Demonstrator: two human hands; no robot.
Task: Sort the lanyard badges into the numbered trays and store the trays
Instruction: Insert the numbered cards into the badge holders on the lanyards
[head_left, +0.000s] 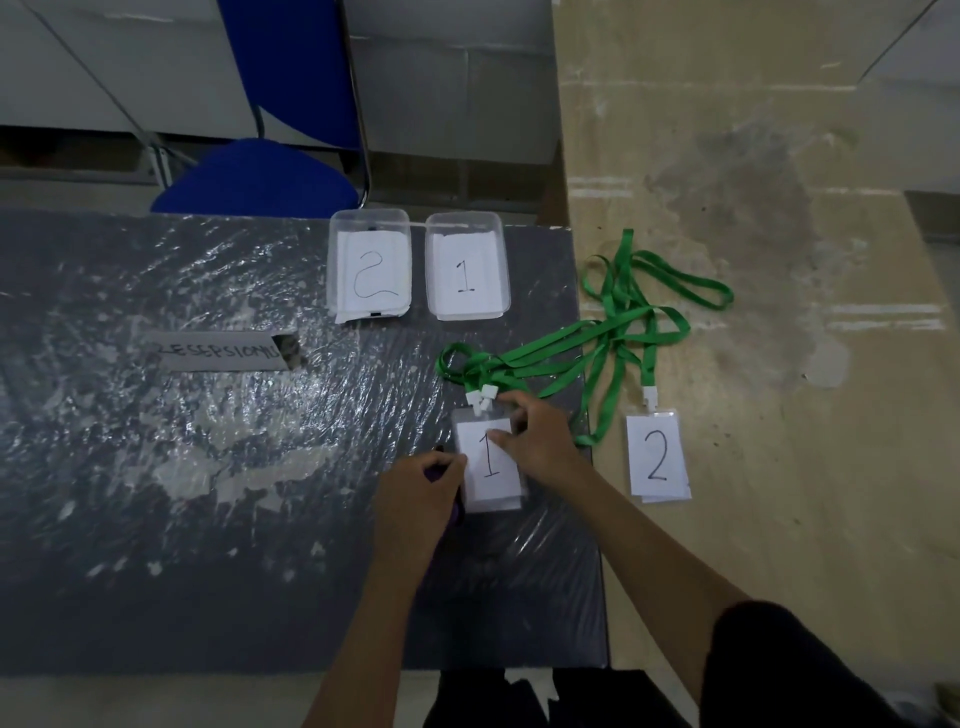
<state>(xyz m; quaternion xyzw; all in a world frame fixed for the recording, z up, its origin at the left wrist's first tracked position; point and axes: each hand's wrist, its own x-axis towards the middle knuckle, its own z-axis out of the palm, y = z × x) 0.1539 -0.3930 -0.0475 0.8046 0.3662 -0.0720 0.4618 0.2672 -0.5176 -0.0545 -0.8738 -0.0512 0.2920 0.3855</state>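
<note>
From the head view, take the badge marked 1 (490, 460) as the landmark: it lies flat on the dark, plastic-wrapped table (208, 415), near that table's right edge, and appears to sit on a second holder whose lower edge peeks out beneath it. Both hands close in on it. The left hand (415, 499) rests at its left edge with fingers curled round something dark and purplish, too hidden to name, while a fingertip seems to touch the sleeve's side, probably to keep it from sliding on the slick wrap. The right hand (540, 441) lies over its upper right corner, fingers bent and narrow, pinching or pressing the sleeve just below the white clips (480, 397); whether it has a full grip I cannot tell. Beyond the landmark, at the table's far edge, stand two clear trays: the tray marked 1 (466, 223) straight ahead and the tray marked 2 (370, 221) just left of it, both with paper labels inside, placed within easy reach for dropping. To the landmark's right, off the table on the tan floor (779, 519), lies the badge marked 2 (657, 457). The green lanyards (613, 312) trail from the clips in a tangle up and to the right, so lifting one badge will likely drag the rest.
</note>
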